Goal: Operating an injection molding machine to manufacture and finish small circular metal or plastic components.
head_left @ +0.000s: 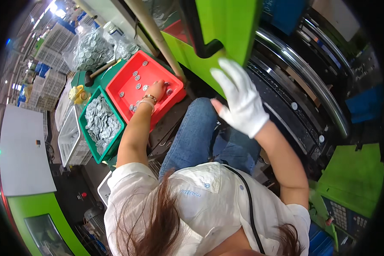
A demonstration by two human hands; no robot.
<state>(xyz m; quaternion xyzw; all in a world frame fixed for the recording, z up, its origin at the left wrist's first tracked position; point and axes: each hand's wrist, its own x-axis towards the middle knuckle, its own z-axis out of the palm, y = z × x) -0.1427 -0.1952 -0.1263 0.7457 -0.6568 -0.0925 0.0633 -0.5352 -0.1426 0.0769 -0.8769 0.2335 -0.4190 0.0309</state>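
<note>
Left hand (157, 90) nearer: metal piece (170, 91) just right of its curled fingers in red tray (126, 80); can't tell grip. Right hand (242, 101) well apart, fingers spread, empty.

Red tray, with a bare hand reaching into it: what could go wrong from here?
1. Small silvery pieces lie scattered across the red tray, so one might slip from the left grip.
2. The green bin, heaped with similar pieces, sits close beside the tray; a bump could spill or mix them.
3. The gloved right grip, raised, appears near the machine's black handle and might knock it, though depth is unclear.
</note>
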